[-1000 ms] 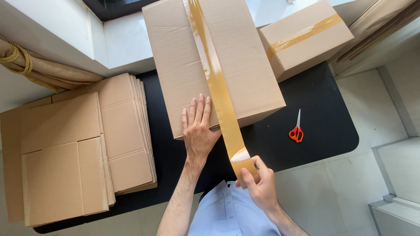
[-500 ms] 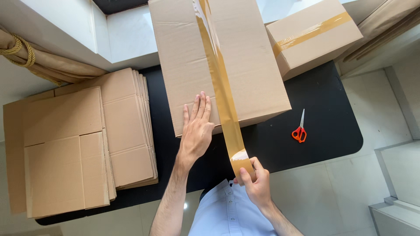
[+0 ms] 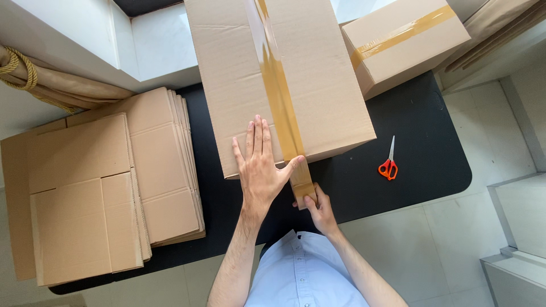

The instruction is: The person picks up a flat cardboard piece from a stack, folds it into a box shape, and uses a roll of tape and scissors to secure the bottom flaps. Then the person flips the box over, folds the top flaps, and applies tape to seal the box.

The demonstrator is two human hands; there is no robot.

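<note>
Brown packing tape [image 3: 278, 91] runs down the centre seam of the large cardboard box [image 3: 318, 85] that stands in front of us on the black table [image 3: 432, 153], and it looks smooth and stuck along the whole visible top. Our left hand [image 3: 260, 167] lies flat on the near end of the box top, fingers straight and close together, thumb stretched out to the right so that it presses on the tape just at the box edge. Our right hand [image 3: 319, 209] is lower, in front of the near face of the box, pinching the free end of the tape between thumb and fingers and holding it down over the edge.

We judge the top seam to be sealed already; what is left is to fold this last stretch down onto the near face and rub it flat. Whether the tape has been cut from its roll we cannot tell, as no roll shows. Orange-handled scissors [image 3: 388, 165] lie untouched on the table to our right, well apart from both hands.

A smaller box [image 3: 398, 51], already taped, stands behind and to the right. A stack of flattened cartons [image 3: 85, 187] waits on our left, not yet made up.
</note>
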